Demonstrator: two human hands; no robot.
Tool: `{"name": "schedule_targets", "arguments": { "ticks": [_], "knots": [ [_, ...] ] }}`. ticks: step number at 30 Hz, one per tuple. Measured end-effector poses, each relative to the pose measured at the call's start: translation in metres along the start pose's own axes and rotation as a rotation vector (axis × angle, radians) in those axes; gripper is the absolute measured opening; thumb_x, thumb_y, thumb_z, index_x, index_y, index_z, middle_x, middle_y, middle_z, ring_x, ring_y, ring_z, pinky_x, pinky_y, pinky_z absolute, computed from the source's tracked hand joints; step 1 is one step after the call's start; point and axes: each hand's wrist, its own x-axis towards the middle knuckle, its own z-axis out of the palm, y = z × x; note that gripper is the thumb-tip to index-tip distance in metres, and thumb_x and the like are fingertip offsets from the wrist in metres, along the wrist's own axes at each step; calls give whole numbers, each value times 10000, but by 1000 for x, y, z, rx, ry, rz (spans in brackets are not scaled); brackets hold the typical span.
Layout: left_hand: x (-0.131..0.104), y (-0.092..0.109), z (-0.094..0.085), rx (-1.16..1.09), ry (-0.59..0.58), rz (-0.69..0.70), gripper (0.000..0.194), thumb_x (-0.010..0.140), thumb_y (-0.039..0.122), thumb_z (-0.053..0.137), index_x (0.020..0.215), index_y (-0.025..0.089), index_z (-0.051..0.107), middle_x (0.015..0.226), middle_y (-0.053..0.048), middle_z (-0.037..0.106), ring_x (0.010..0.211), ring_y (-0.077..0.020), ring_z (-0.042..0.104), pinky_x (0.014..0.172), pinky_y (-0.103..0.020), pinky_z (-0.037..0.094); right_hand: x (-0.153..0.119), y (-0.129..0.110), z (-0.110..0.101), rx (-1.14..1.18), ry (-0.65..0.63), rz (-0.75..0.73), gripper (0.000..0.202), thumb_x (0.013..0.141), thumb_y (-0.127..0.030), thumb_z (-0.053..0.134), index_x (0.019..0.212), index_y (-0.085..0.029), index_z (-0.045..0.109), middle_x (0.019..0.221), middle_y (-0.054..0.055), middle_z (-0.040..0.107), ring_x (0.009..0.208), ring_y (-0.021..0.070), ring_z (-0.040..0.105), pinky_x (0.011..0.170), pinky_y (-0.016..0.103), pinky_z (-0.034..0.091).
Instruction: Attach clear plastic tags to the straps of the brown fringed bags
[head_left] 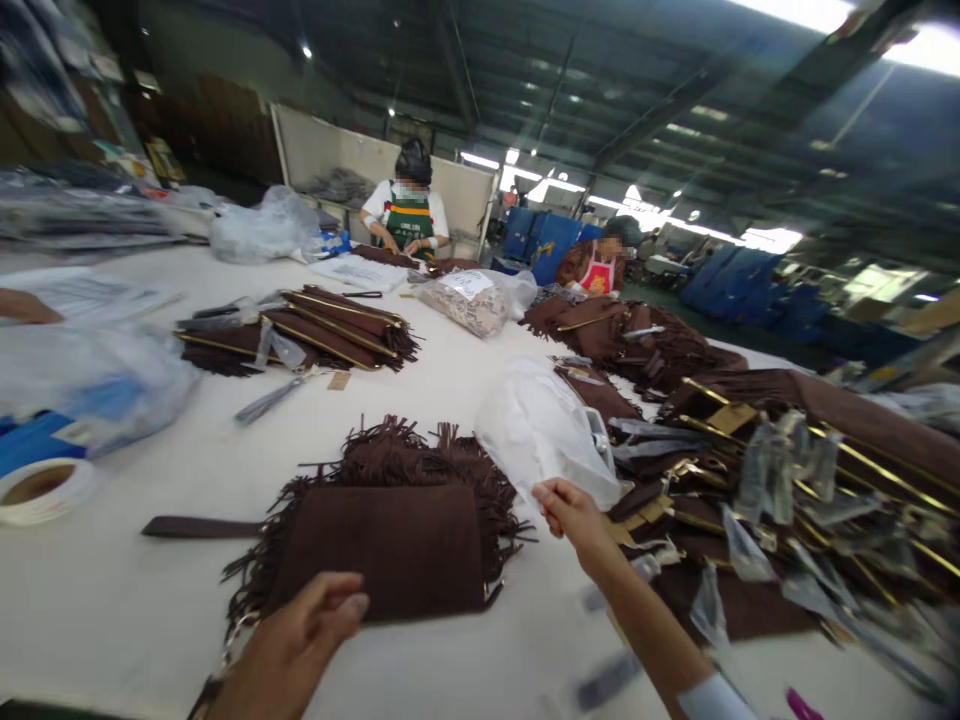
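Brown suede, fringed all round, the clutch bag (390, 545) lies flat near the front edge of the white table (150, 600), its strap pointing left. The left hand (296, 640), fingers loosely curled, rests at its near edge. The right hand (574, 515) pinches the corner of a clear plastic bag (544, 425) just right of the clutch.
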Motion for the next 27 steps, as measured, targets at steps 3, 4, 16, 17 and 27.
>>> {"name": "schedule_targets", "arguments": {
  "ticks": [3,4,16,17,27],
  "knots": [
    [-7,12,46,-261,-348,-58,641,640,564,731,1104,157,557,1069,-148,665,842,-274,682,634,-342,541,-51,-19,27,-20,-222,-40,326,818,-507,559,717,-198,531,510,-66,422,437,79,342,424,217,252],
    [-8,14,57,-304,-362,-56,664,631,521,760,1144,169,526,1124,-146,644,862,-262,680,640,-330,541,-66,-26,34,-59,-284,-74,298,830,-476,557,723,-198,548,532,-57,446,462,86,366,439,219,265],
    [-50,-25,43,-203,-289,-25,299,662,388,731,729,125,608,616,-25,649,518,-143,621,535,-234,489,-138,-5,65,74,-282,-50,340,885,-499,447,870,-185,578,739,10,608,569,118,520,501,233,414],
    [-53,-27,40,-192,-287,-11,288,664,383,724,724,126,610,607,-22,644,512,-142,617,530,-232,483,-142,-1,69,115,-278,-40,365,882,-517,443,938,-183,578,827,36,634,637,133,560,532,242,445],
    [-73,-45,33,-103,-220,57,111,669,243,642,710,153,592,560,2,622,494,-140,587,501,-221,442,-186,-6,103,30,-370,-84,207,834,-351,577,721,-178,578,606,-25,592,528,98,491,523,217,374]
  ]
}}
